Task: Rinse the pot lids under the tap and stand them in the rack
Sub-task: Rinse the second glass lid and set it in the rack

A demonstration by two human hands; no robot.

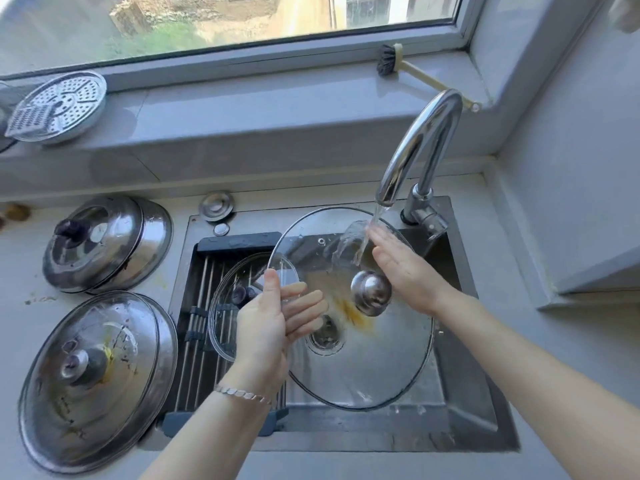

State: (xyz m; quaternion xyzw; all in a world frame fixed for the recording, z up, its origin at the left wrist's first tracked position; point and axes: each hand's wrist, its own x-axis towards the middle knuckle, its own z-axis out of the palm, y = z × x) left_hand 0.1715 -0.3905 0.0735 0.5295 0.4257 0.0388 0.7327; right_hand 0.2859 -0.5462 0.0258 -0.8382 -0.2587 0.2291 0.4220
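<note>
We are holding the big lid (381, 358), a glass one, over the sink (485, 403) right of centre in the frame. It is tilting so that its knob (370, 292) is facing us and its upper edge is sitting under the tap (420, 143). Our left hand (270, 323) is making the grip: the thumb is lying over the left rim and the fingers, seen through the glass, are curling beneath it. Our right hand (405, 271) is gripping nothing; its fingers are lying straight and flat on the glass where the water (375, 216) is landing. A yellow smear (356, 317) is showing beside the knob, so we are judging the rinse unfinished. The move to come is turning on one relation: the rack (204, 271) is lying in the left part of the sink, just beside the gripped rim, so the left hand is the nearer one. Its bars are running up and down the frame, and the round lid, having no long axis, is likely needing to be tipped on edge along them. A small lid (225, 327) is lying in the rack, partly under the big lid's left edge. An upper steel lid (107, 251) and a lower steel lid (104, 393) are waiting on the table (20, 258) at the left. We are reading no brand or label; dark marks on the lower steel lid are too small to make out.
</note>
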